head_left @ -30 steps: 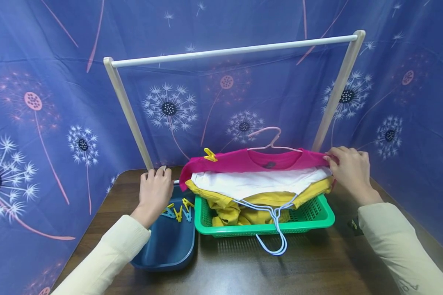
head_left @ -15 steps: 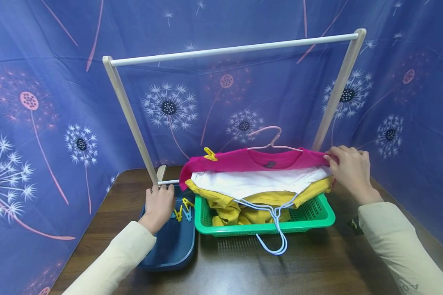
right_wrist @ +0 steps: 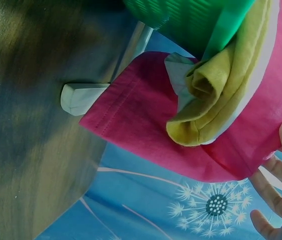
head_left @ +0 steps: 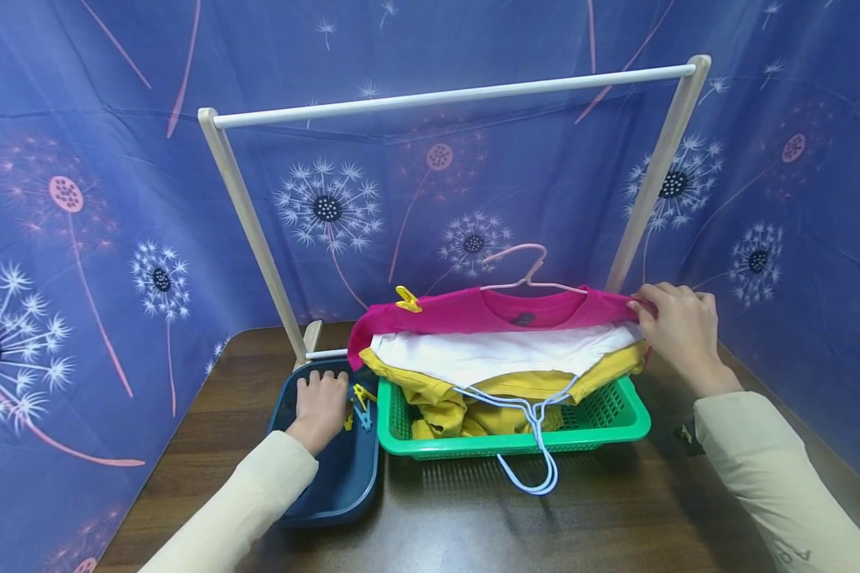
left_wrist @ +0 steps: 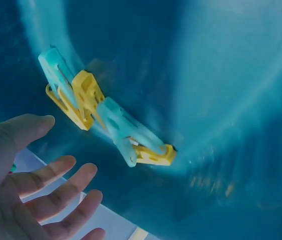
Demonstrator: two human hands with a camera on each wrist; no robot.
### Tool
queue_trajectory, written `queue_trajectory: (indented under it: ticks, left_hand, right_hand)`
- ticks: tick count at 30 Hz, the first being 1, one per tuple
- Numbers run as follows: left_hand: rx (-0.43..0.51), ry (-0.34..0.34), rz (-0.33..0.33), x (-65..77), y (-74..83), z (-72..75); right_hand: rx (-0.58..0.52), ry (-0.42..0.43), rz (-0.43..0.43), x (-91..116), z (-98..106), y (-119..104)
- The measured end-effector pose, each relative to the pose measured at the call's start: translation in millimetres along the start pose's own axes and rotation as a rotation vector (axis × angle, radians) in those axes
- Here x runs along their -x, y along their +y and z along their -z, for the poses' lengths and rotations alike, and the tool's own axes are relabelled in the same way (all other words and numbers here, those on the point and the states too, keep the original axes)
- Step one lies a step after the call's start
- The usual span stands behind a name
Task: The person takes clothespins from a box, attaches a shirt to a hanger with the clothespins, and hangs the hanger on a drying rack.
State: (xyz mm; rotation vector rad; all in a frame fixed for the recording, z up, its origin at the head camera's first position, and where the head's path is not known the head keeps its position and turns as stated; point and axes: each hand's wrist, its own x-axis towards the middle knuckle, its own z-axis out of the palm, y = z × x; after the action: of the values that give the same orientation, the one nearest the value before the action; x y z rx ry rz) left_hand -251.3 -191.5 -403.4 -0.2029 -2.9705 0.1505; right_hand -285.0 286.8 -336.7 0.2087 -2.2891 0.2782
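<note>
My left hand reaches into a dark blue bin, its fingers spread and holding nothing. Several yellow and light-blue clothespins lie on the bin's bottom, a little apart from the fingertips in the left wrist view. My right hand pinches the right shoulder end of a pink shirt between thumb and fingers. A pink hanger is inside that shirt, its hook standing up at the neck. One yellow clothespin is clipped on the shirt's left shoulder. In the right wrist view the pink sleeve hangs down.
Under the pink shirt, a white shirt and yellow clothing lie in a green basket. Light-blue hangers hook over its front rim. Behind stands a wooden rack with a white bar. A small dark object lies by the right sleeve.
My left hand has moved from the rack's left foot down and toward me, into the blue bin over the clothespins. My right hand has stayed on the pink shirt.
</note>
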Motion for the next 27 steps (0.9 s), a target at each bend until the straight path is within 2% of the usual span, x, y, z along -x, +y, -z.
queue_trajectory:
  ticks: [16, 27]
  left_hand:
    - [-0.039, -0.104, 0.016, -2.7, 7.6, -14.8]
    - [-0.031, -0.137, -0.003, -0.9, 10.9, -14.9]
  right_hand:
    - [-0.008, -0.016, -0.015, 1.3, 0.4, -0.7]
    - [-0.003, -0.018, -0.017, 0.7, 0.1, -0.3]
